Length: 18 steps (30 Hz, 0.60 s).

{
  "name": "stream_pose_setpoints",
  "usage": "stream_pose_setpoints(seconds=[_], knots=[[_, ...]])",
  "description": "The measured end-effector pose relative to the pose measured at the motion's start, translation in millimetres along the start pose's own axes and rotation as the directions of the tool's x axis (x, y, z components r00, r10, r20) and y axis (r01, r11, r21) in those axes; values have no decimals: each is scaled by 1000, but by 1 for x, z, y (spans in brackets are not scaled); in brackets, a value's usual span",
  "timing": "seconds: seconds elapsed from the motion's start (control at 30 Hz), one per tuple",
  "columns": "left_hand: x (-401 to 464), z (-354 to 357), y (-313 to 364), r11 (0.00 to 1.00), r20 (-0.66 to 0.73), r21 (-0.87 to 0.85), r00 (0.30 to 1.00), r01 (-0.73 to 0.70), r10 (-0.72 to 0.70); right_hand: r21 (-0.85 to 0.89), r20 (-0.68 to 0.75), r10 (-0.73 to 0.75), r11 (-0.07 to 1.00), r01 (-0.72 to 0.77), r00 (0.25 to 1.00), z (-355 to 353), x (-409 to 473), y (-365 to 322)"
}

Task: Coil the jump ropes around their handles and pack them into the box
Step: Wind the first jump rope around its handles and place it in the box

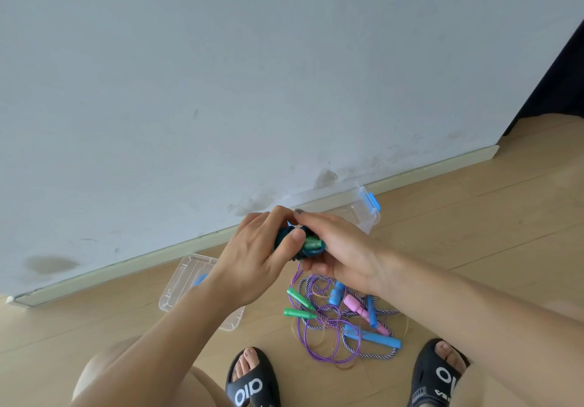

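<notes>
My left hand [256, 258] and my right hand [341, 251] meet above the floor, both gripping a green-handled jump rope [311, 244] with a dark blue cord coiled around its handles. Below my hands, a tangled pile of jump ropes [341, 318] lies on the floor: green handles on a purple cord, blue handles and a pink handle on striped cords. The clear plastic box [363, 214] with a blue latch stands by the wall, behind my hands and partly hidden by them.
A clear lid [180, 283] with a blue clip lies on the wooden floor at left, under my left forearm. The white wall and skirting board run close behind. My feet in black slides [252, 381] stand either side of the rope pile.
</notes>
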<state>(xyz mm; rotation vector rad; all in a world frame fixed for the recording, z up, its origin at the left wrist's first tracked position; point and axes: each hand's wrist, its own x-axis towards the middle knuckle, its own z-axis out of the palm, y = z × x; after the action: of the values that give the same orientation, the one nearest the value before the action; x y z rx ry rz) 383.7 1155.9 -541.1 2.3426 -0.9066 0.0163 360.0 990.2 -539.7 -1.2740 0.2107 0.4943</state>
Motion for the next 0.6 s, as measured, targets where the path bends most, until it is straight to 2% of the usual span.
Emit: stream_pose_setpoints(seconds=[0.17,0.33,0.4,0.47,0.6], knots=[[-3,-2,7,1000,-5,16,1000,8,-8,111,-39,74,991,-69,997,-1,1,-5],[1,-4,11,994,14,-66,996,-83,85,294,-7,173,942,-164,985,-3,-1,-13],[2,-5,12,986,26,-151,997,-68,73,342,-1,192,922,-179,981,-4,0,-12],[3,-3,14,972,-11,-234,1000,-7,5,339,-30,186,926,-165,982,-3,0,-9],[8,4,21,850,-18,-488,971,200,-239,129,-145,70,990,-51,987,2,-2,-4]])
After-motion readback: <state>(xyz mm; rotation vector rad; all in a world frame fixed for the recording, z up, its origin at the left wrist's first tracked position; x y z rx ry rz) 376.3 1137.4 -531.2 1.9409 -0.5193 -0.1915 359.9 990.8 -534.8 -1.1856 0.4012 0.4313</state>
